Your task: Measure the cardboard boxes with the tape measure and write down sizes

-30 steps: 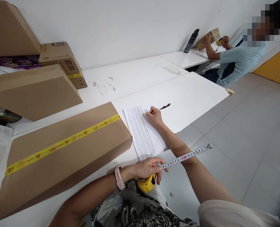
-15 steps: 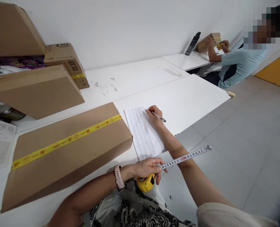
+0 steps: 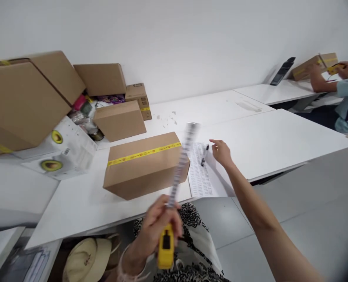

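Note:
My left hand (image 3: pixel 156 223) is closed round a yellow tape measure (image 3: pixel 165 246), blurred by motion, whose white blade (image 3: pixel 181 162) sticks up and away over a taped cardboard box (image 3: pixel 144 162). My right hand (image 3: pixel 221 152) hovers open above the white table (image 3: pixel 268 137), fingers spread, just right of a black pen (image 3: pixel 204 155) that lies on a printed sheet (image 3: pixel 200 176). The sheet rests at the table's near edge beside the box.
Several cardboard boxes (image 3: pixel 29 98) and a white avocado-printed carton (image 3: pixel 65 150) crowd the back left. A straw hat (image 3: pixel 88 260) lies under the table. At the far right another person's arm (image 3: pixel 318 80) holds a box (image 3: pixel 313 64) and a yellow tape measure.
My right hand has let go of the pen, which now lies on the sheet. My left hand has swung the tape blade from pointing right to pointing up. The view has pulled back and left.

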